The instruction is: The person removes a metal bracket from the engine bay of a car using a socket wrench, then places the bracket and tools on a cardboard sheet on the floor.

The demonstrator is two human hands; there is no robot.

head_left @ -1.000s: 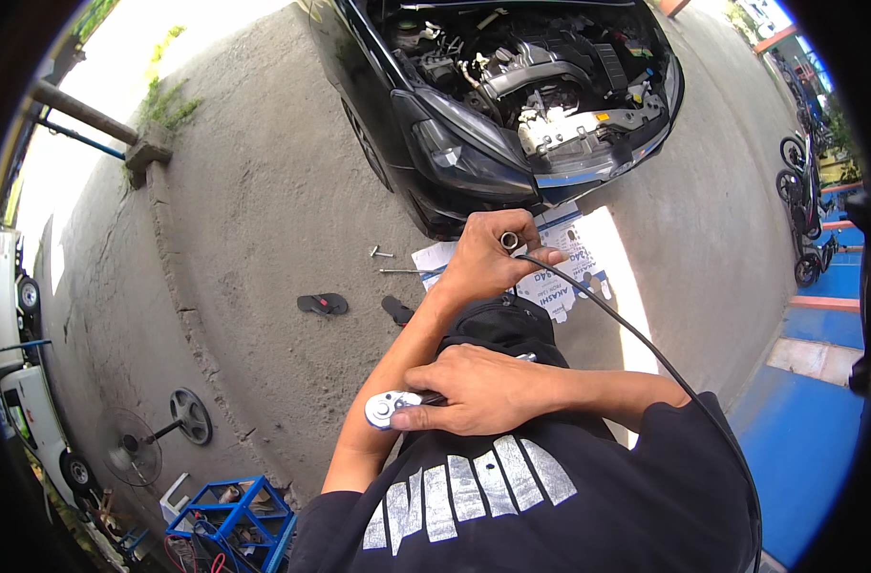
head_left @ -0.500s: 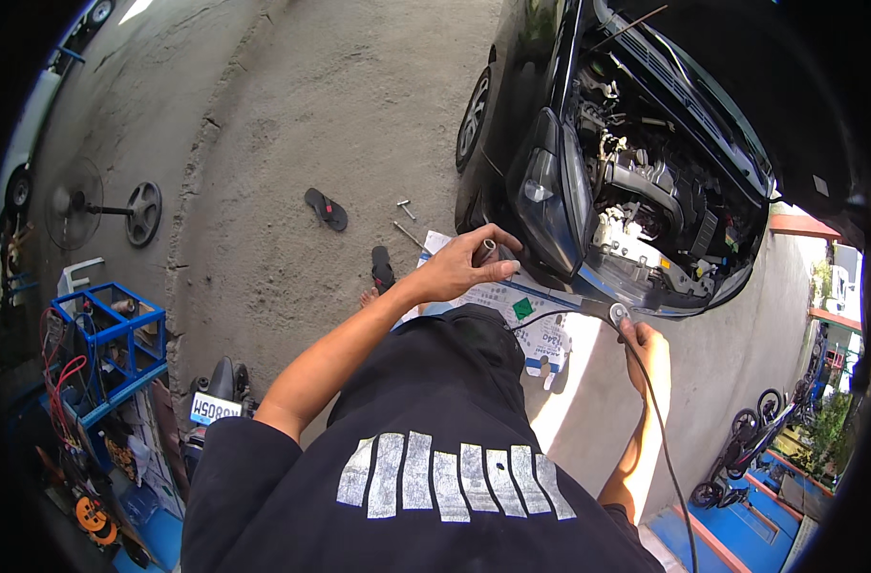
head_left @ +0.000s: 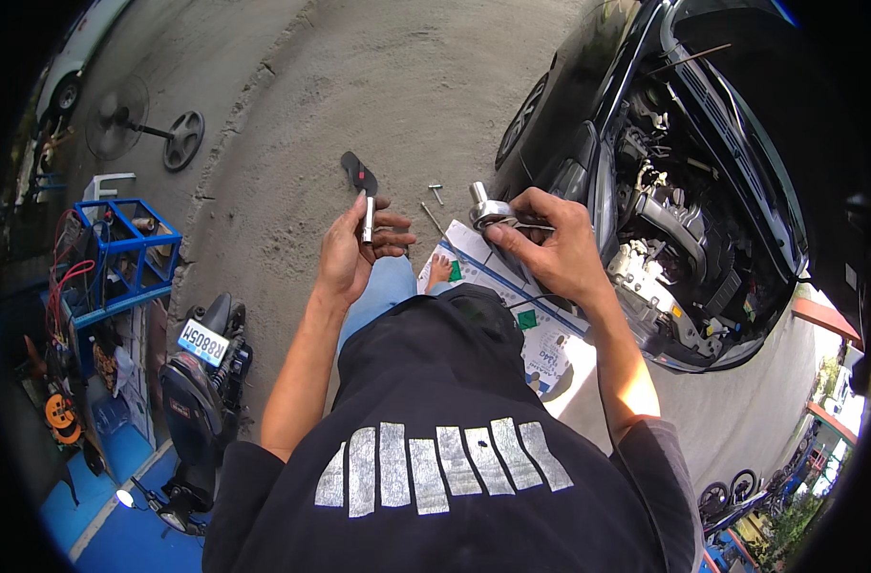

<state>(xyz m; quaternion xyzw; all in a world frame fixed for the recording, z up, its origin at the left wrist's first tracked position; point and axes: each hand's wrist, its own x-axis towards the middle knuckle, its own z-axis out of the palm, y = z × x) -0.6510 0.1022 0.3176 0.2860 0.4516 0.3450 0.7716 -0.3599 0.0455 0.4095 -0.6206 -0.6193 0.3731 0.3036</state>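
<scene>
My left hand (head_left: 345, 250) holds a slim silver deep socket (head_left: 369, 220) upright against its thumb, the other fingers curled loosely beside it. To its right, my right hand (head_left: 558, 244) grips a ratchet wrench (head_left: 494, 212) close to its round head. A short silver cylindrical piece (head_left: 478, 192) stands up from that head. Most of the ratchet's handle is hidden behind my fingers. The socket and the ratchet are apart, both held in front of my body. Beyond my hands, a small T-shaped metal tool (head_left: 436, 194) and a thin rod (head_left: 433, 218) lie on the ground.
A dark car (head_left: 588, 143) with its engine bay (head_left: 660, 229) exposed stands at right. Printed sheeting (head_left: 548, 349) lies beside my bare foot (head_left: 441, 269). A sandal (head_left: 357, 174) is ahead. At left are a fan (head_left: 120, 116), a blue metal frame (head_left: 130, 250) and a motorcycle (head_left: 192, 411).
My right hand has lifted the ratchet from beside the car's front to before my chest. My left hand has drawn back leftward with the socket. The view has shifted, showing more of the motorcycle.
</scene>
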